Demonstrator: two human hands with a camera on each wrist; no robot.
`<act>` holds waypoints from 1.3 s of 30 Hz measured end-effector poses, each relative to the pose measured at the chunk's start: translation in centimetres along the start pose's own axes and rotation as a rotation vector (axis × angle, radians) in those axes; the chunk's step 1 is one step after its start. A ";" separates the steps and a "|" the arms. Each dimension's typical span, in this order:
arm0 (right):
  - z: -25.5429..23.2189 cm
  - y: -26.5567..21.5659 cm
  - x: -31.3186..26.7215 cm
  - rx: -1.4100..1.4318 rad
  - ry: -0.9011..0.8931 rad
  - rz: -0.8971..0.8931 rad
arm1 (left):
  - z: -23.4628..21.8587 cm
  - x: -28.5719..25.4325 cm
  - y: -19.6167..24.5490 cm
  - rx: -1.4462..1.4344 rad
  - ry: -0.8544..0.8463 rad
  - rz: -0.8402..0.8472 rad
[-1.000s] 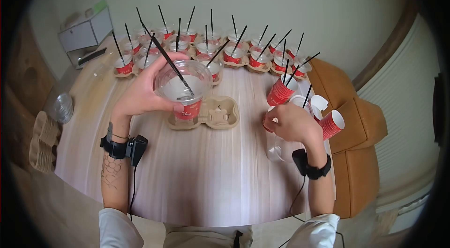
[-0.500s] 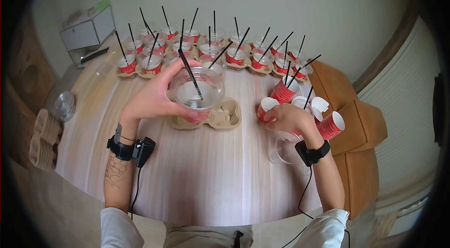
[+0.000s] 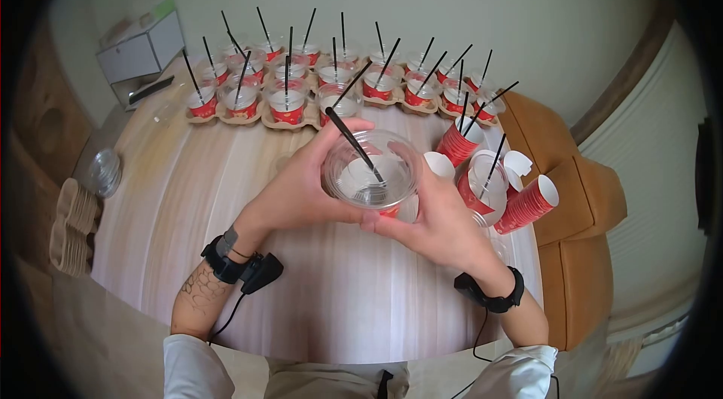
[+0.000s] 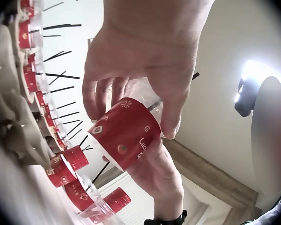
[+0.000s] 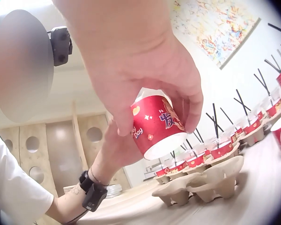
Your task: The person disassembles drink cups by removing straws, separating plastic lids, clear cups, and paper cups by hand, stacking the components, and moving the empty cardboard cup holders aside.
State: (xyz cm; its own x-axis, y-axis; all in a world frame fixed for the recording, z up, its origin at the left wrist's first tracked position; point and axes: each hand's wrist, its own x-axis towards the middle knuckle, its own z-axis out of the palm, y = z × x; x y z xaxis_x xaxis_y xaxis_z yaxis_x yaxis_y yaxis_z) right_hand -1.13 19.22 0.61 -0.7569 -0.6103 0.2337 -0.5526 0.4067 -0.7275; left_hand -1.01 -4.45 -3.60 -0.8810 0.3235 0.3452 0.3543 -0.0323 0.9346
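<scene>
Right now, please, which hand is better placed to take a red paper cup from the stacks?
Probably the right hand, nearer the stacks than the left hand; both hold one lidded red cup.

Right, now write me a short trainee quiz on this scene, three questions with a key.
1. True or false: the left hand and the right hand both grip the same lidded red cup.

2. Multiple choice: what colour is the straw in the gripped cup?
A) white
B) black
C) green

3. Fill in the blank: the stacked cardboard carriers stand at the person's ____ side.

Key: 1 true; 2 B; 3 left
</scene>
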 end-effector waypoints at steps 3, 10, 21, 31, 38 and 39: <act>-0.7 -0.6 -1.9 -0.150 0.005 -0.033 | -0.4 0.0 0.7 0.050 0.015 -0.026; -0.8 2.8 -9.4 -0.908 0.069 0.245 | -2.1 0.1 1.7 0.170 0.154 0.043; -2.1 8.5 -13.1 -0.965 0.178 0.313 | -1.9 0.0 1.7 0.162 0.129 0.028; 0.6 2.0 -11.9 -0.532 0.428 0.045 | -0.8 0.1 1.4 0.159 0.086 -0.004; 5.8 2.6 -3.3 0.189 0.381 0.006 | 0.3 -0.1 0.8 0.083 0.013 -0.060; 5.5 2.6 -2.5 0.270 0.291 0.111 | 0.3 0.0 0.8 0.084 0.012 -0.059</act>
State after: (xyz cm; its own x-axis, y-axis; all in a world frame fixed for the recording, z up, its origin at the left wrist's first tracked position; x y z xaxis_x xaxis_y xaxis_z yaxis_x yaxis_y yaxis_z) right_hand 1.23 18.04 -5.42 -0.8952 -0.3391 0.2892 -0.3802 0.2424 -0.8926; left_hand -0.62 -4.22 -2.90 -0.9045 0.3113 0.2915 0.3265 0.0659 0.9429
